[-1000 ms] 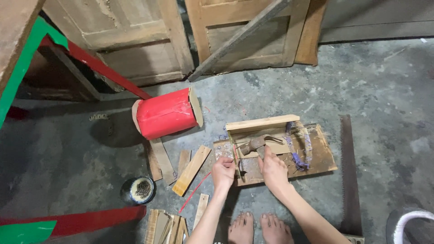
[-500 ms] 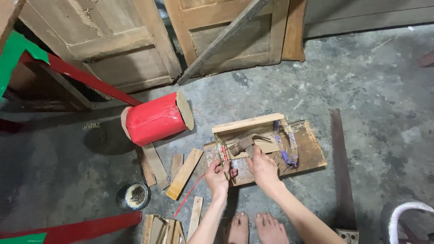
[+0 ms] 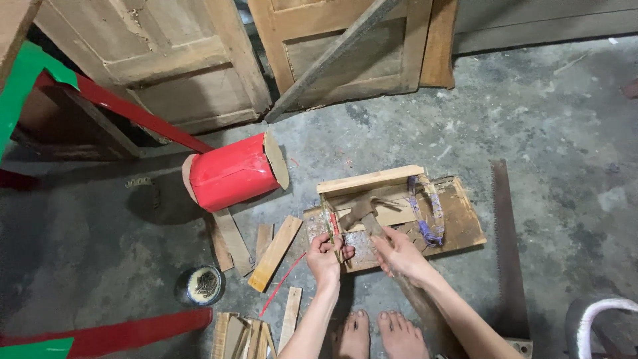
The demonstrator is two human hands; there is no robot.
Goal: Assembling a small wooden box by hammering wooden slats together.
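My left hand [image 3: 327, 255] pinches a thin stick wrapped in red and green [image 3: 330, 225] that stands upright on a flat wooden board [image 3: 458, 223]. My right hand [image 3: 401, 252] hovers just to the right with its fingers spread, close to a hammer [image 3: 362, 211] that lies on the board. A light wooden slat [image 3: 369, 179] stands on edge at the board's far side. A ring wound with blue and clear tape [image 3: 426, 209] leans on the board. My bare feet [image 3: 375, 334] are below on the concrete floor.
A red cylinder with cardboard ends [image 3: 234, 171] lies to the left. Loose wood strips [image 3: 274, 252] lie beside it and more strips [image 3: 249, 336] near my feet. A small tin of nails [image 3: 204, 284] sits at lower left. A handsaw [image 3: 508, 246] lies right. Old wooden doors [image 3: 199, 60] lean behind.
The view has shifted slightly. My left hand has stayed on the thin stick, and my right hand has drawn back a little from the hammer toward me.
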